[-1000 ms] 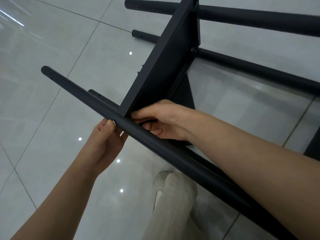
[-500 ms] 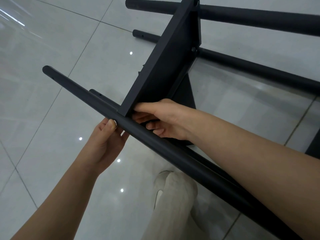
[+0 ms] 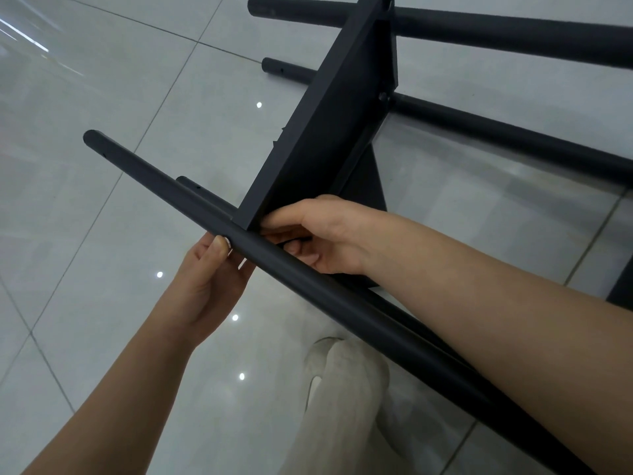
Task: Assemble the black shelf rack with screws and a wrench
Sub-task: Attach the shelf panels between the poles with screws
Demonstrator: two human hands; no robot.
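Two hands worked one joint: your left hand point(image 3: 209, 286) cupped the near pole point(image 3: 342, 303) from below, thumb pressing a small silvery screw point(image 3: 226, 242) into it; your right hand point(image 3: 325, 234), behind that pole, curled round a thin dark tool point(image 3: 297, 240), probably the wrench. The shelf panel point(image 3: 325, 132) met the pole beside the screw. Had your thumb eased, the screw could have dropped and skittered across the glossy grey floor tiles point(image 3: 102, 200) beneath the pole.

An indoor room, its kind unclear: glossy pale floor tiles point(image 3: 102, 80) showing small reflected light spots point(image 3: 259, 104).
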